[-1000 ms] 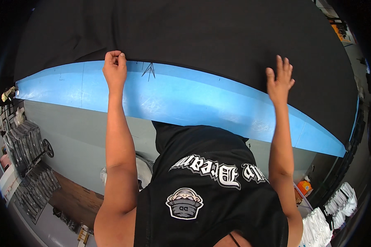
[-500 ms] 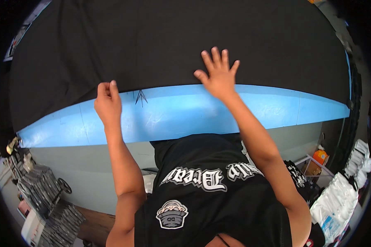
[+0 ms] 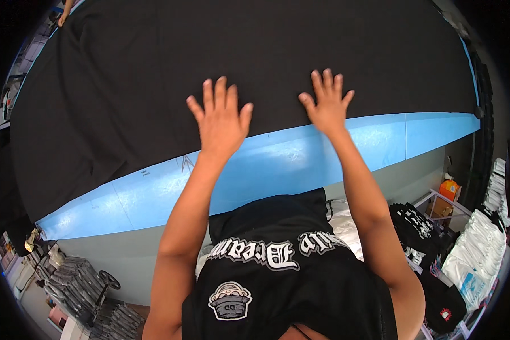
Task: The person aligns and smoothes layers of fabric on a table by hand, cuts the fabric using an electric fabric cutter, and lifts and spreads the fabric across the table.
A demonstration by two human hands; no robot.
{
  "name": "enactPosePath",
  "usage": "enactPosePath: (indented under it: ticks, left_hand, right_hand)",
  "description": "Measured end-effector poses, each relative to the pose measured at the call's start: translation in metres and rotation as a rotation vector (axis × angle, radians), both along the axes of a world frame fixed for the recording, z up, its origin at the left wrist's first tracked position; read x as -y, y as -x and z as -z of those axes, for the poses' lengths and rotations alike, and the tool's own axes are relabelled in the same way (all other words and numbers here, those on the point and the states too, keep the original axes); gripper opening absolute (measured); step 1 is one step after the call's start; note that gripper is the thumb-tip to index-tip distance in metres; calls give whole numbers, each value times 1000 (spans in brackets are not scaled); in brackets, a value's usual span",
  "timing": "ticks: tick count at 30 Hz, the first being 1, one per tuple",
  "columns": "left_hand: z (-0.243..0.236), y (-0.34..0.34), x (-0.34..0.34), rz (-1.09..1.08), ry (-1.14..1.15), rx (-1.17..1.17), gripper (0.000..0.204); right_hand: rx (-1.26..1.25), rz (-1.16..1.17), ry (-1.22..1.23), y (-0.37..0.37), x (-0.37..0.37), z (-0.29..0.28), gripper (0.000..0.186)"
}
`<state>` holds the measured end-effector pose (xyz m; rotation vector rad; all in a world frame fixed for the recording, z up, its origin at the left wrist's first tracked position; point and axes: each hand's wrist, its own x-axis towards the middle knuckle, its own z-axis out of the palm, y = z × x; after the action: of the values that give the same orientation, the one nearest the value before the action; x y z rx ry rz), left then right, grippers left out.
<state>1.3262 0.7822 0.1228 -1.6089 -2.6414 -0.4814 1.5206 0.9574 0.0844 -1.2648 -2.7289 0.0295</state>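
Note:
A wide sheet of black fabric [image 3: 277, 39] covers most of the table, its near edge running across the light blue tabletop [image 3: 277, 164]. Flat on the cloth near that edge lies my left hand [image 3: 221, 122], fingers spread. To its right, my right hand [image 3: 327, 105] also rests palm down on the fabric with the fingers apart. Neither hand holds anything. On the left side the cloth shows folds and wrinkles; around and between my hands it looks smooth. A dark arrow-like mark [image 3: 187, 164] shows on the blue surface, just left of my left wrist.
Another person's hand [image 3: 64, 18] is at the fabric's far left edge. Below the table at left are stacked grey plastic-wrapped bundles [image 3: 76, 283]. At lower right stand white packages [image 3: 475, 260], folded black garments [image 3: 413, 229] and an orange container [image 3: 449, 190] by a rack.
My left hand has let go of the cloth edge, moved right and spread flat. The right hand has slid slightly right. A person's hand now shows at far left.

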Motion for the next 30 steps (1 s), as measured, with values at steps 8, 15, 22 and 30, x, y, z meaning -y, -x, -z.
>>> enactPosePath:
  ticks: [8,15,22,30]
  left_hand:
    - [33,-19,-15,70,43,-90,54]
    - [39,-59,-51,38,88,-60,55]
    - [30,-41,-33,7,136,9,61]
    - [48,71,107,-255,90,-181,58]
  right_hand:
    - [-176,26,69,-8,-24,-25,68]
    - [14,97,67,-36,-57,7,73]
    - [0,91,109,-32,-53,11,71]
    - [-212,89,156,7,-41,-30,67]
